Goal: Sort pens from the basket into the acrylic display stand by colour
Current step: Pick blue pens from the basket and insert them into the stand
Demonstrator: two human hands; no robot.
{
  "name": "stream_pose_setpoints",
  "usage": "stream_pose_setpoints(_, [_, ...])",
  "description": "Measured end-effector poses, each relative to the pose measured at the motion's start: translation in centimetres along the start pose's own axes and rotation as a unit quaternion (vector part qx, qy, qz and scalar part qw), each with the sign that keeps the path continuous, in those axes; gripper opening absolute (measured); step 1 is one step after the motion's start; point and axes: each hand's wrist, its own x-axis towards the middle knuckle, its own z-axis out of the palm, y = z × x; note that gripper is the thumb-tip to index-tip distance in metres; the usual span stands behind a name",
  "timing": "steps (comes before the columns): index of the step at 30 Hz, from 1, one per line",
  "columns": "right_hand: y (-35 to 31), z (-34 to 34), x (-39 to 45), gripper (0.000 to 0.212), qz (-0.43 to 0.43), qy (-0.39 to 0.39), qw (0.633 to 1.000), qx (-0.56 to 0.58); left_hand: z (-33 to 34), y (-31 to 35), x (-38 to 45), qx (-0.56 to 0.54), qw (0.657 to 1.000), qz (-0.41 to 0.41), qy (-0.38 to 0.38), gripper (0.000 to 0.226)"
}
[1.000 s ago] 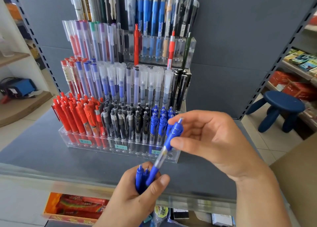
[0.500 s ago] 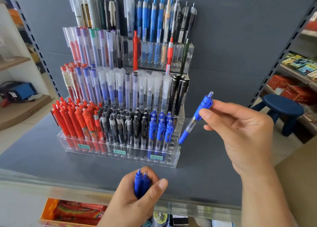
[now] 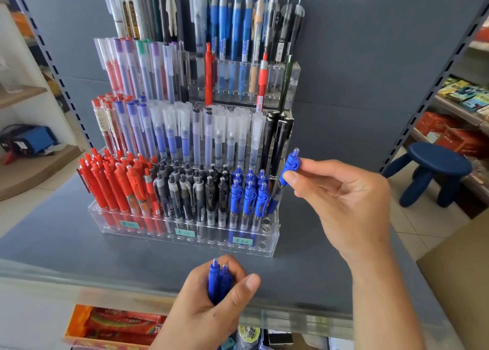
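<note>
Only the one head view, so taking it from there.

Right hand (image 3: 341,198) pinching a blue pen (image 3: 284,180) up near its clip end, fingers (image 3: 292,176) closed narrow on the cap, tip angled down toward the right end of the acrylic display stand (image 3: 275,233), front row, just beside the blue pens (image 3: 248,196) already slotted there. Can't quite tell if the tip is in a hole yet or only hovering at it. Left hand (image 3: 211,307) low and in front of the stand, wrapped round a spare bundle of blue pens (image 3: 218,281), two tops showing, maybe more hidden in the fist.

Handling-wise: light, stiff plastic, probably a bit slick on the clear barrel, nothing fragile. Gripping high by the clip looks sensible, leaves the whole lower barrel free to drop into a hole. Rubbery grip section lower down would hold better but would get in the way.

Room: a few open holes (image 3: 264,221) at the stand's right front corner, right of the blue group. Tight on the left side of that gap, with neighbouring clips sticking out, easy to snag. Black pens (image 3: 275,143) on the tier behind the stand's front row stand tall, so better coming in from the front-right. Bare grey worktop (image 3: 66,243) in front of the stand and off to its right, plenty of space for the wrist. Basket not visible anywhere.
</note>
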Motion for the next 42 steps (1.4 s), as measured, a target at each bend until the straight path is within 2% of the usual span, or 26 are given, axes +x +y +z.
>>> stream_pose_setpoints(13, [0.8, 0.3, -0.1, 0.016, 0.036, -0.046, 0.995, -0.078, 0.0, -0.1, 0.0, 0.011, 1.000, 0.000, 0.003, 0.040])
stream_pose_setpoints(20, [0.9, 0.5, -0.1, 0.032, 0.035, -0.069, 0.992, -0.103, 0.2, -0.2, 0.1, -0.066, 0.998, -0.019, 0.003, 0.038])
stream_pose_setpoints(32, [1.4, 0.2, 0.0, 0.015, 0.089, -0.097, 0.976, -0.171, 0.2, -0.1, 0.2, -0.088, 0.996, -0.032, 0.008, 0.040])
stream_pose_setpoints(36, [0.2, -0.2, -0.2, 0.022, 0.114, -0.108, 0.968, -0.198, 0.4, -0.1, 0.2, -0.090, 0.996, -0.023, 0.012, 0.042])
stream_pose_setpoints(39, [-2.1, -1.1, -0.3, 0.018, 0.088, -0.077, 0.980, -0.162, 0.7, 0.0, 0.2, -0.125, 0.991, -0.024, 0.030, 0.041])
stream_pose_setpoints(42, [-4.6, -1.5, -0.7, 0.008, 0.088, -0.139, 0.981, -0.101, 1.1, 0.5, 0.1, -0.135, 0.988, 0.027, 0.072, 0.043])
